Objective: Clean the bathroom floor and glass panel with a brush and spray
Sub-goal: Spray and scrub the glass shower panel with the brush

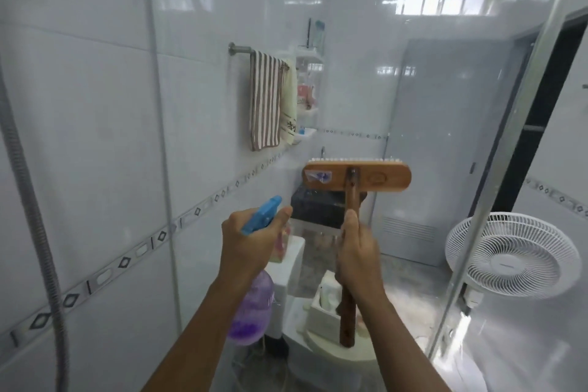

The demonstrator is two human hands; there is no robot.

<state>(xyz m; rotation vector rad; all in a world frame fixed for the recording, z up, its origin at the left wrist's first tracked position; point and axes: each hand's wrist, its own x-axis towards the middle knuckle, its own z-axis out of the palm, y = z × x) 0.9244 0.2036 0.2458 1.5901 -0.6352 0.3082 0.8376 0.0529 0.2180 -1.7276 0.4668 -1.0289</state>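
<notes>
At the 9 o'clock edge of the view a ribbed shower hose [35,232] hangs down the tiled wall. The glass panel [206,89] stands right in front of the person, and the striped towel [265,102] shows through it at 12 o'clock.

The left hand [251,239] holds the spray bottle [253,309] by its neck with the fingers curled round it. The purple body hangs toward 6 o'clock and the blue nozzle aims toward 1 o'clock at the glass. Whether a finger rests on the trigger is hidden.

Just to its right, the right hand [358,251] has its fingers wrapped tight round the wooden brush [356,177], thumb laid up the handle. The handle runs 6 to 12 o'clock, and the head sits at 12 o'clock from the fingers. The head's long axis lies 9 to 3 o'clock, and its white bristles face away toward the glass. I cannot tell whether they touch it.

The nozzle lies at about 8 o'clock from the head's left end, so I judge a squirt would land on the glass near the head, and a scrub along the 9–3 line would likely follow. The floor [407,289] lies beyond the glass at 5 o'clock, and a white fan [512,254] stands at 4 o'clock.
</notes>
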